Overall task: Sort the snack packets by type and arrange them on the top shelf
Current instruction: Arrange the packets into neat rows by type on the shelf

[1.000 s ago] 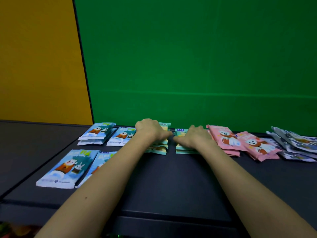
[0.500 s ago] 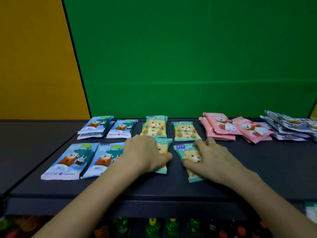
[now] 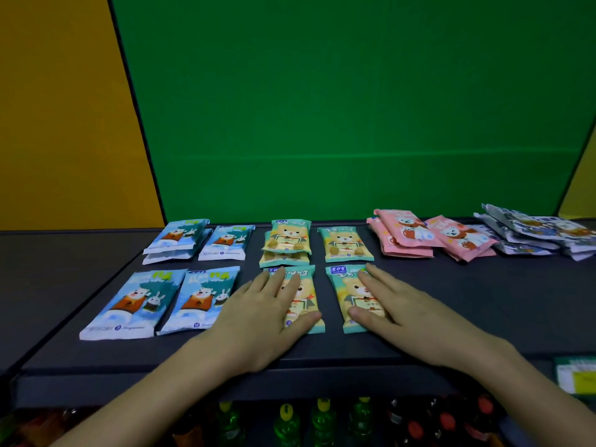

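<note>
Now both hands lie flat with straight fingers: the left hand [image 3: 263, 312] presses one teal bear packet [image 3: 301, 300], the right hand [image 3: 392, 304] its neighbour [image 3: 350, 296], on the top shelf [image 3: 451, 317].

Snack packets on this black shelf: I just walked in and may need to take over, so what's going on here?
A person is sorting flat snack packets on the black top shelf. The left hand lies flat on one teal-and-yellow bear packet in the front row, the right hand on the matching packet beside it. Blue bear-and-rabbit packets lie to the left in rows; pink packets and white-and-blue packets sit in loose piles at the right.
</note>
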`<state>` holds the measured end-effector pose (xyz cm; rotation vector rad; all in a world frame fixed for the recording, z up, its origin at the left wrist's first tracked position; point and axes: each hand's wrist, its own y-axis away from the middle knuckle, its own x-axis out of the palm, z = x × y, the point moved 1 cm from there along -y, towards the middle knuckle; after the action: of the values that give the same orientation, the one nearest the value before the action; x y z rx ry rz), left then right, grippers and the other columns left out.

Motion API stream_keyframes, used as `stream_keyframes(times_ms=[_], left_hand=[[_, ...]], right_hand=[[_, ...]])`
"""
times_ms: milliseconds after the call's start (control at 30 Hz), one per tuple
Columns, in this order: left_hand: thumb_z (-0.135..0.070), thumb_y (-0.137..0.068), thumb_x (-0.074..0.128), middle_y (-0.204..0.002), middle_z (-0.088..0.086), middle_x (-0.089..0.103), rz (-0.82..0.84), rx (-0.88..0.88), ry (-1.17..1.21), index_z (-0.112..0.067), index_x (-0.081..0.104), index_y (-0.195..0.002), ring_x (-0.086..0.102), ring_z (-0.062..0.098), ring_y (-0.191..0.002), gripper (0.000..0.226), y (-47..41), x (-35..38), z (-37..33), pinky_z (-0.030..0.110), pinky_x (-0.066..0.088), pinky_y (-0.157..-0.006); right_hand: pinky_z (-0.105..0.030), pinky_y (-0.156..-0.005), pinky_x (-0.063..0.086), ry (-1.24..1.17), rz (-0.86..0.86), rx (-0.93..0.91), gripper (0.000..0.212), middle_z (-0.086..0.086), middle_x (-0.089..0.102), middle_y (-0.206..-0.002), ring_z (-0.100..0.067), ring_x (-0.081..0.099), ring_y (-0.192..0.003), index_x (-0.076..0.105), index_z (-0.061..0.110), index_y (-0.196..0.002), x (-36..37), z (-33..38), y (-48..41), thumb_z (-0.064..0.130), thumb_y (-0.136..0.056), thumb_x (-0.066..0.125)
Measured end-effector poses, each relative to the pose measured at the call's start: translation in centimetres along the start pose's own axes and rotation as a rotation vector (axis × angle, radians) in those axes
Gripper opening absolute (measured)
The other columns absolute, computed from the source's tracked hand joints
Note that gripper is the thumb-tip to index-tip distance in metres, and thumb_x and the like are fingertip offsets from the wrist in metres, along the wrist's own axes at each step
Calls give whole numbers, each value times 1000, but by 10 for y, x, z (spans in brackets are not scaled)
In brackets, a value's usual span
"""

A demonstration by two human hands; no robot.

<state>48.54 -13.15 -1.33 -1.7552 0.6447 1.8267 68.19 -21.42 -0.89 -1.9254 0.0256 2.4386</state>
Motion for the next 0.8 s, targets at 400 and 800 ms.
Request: stream_keyframes(times_ms=[400,800], left_hand=[[-59,-89,41,-126,17,53,-271,-288,148,-2,51,-120,47,33,-117,66,-104,-52,23,38,42,-89],[-58,-82,55,-124,10,57,-91,-469,253,-4,51,-122,55,29,-111,68,-150,-32,21,30,40,-75]], right_hand=[[-30,-106,27,-59,-160,27,45,-7,44,-144,-20,41,-131,41,12,-138,-37,-13,-93,29,-97,42],[-33,-108,31,4,-87,93,51,-8,40,-147,-25,38,-133,40,14,-140,-19,-14,-120,31,-93,52]])
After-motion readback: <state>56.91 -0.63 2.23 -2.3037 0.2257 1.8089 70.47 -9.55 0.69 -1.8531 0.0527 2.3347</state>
